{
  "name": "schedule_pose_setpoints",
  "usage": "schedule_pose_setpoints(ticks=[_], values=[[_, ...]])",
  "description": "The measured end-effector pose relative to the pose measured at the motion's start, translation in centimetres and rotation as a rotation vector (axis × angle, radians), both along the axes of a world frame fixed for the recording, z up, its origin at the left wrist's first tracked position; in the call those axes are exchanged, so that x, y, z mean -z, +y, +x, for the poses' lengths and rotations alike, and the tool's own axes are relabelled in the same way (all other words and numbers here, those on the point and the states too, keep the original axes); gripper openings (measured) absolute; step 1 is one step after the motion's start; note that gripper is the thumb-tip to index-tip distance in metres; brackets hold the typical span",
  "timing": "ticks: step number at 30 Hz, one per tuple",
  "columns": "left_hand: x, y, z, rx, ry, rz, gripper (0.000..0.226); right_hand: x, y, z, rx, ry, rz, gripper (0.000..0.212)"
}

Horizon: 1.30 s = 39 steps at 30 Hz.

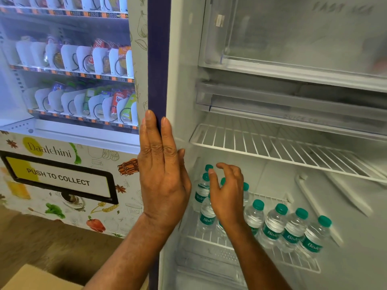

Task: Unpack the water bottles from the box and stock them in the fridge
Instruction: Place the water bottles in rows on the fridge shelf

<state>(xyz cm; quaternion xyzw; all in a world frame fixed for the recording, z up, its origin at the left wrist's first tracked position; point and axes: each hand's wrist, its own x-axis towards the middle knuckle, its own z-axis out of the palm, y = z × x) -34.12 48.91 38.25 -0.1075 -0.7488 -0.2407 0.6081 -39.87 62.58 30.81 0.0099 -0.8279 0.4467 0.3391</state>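
The fridge (184, 84) stands open on the right of the head view. Several small clear water bottles with green caps and green labels (274, 225) stand upright on its lower wire shelf (211, 237), in a row running right and in a cluster at the left. My left hand (161, 172) lies flat with straight fingers against the fridge's left front edge. My right hand (227, 195) hovers inside over the left cluster of bottles, fingers loosely curled and holding nothing. A corner of the cardboard box (31, 278) shows at the bottom left.
A snack vending machine (69, 84) with a "PUSH TO COLLECT" flap (60, 178) stands directly left of the fridge. Above the bottles is a bare white wire shelf (272, 147), then a clear drawer (293, 101) and a freezer compartment flap (293, 38). Wooden floor (52, 237) lies below.
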Motion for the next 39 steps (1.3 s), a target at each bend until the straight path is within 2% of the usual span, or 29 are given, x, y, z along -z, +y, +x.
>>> schedule_pose_setpoints(ticks=[5, 10, 20, 27, 34, 39], values=[[0.3, -0.1, 2.2, 0.099, -0.103, 0.004, 0.058, 1.7, -1.0, 7.0, -0.075, 0.083, 0.010, 0.030], [5.3, -2.2, 7.8, 0.116, -0.237, 0.033, 0.060, 4.2, -1.7, 13.6, -0.189, 0.077, 0.004, 0.029], [21.9, -10.3, 22.3, -0.027, -0.646, 0.071, 0.063, 13.5, -6.0, 25.0, -0.391, -0.109, 0.064, 0.032], [32.8, -16.1, 30.5, -0.139, -0.984, 0.152, 0.070, 20.9, -9.2, 31.6, -0.517, -0.297, 0.197, 0.037], [40.6, -20.3, 34.4, -0.163, -1.366, 0.320, 0.070, 26.3, -13.1, 34.2, -0.643, -0.392, 0.334, 0.049], [44.0, -22.1, 34.8, -0.103, -1.551, 0.297, 0.077, 30.6, -16.0, 35.1, -0.737, -0.499, 0.415, 0.057]])
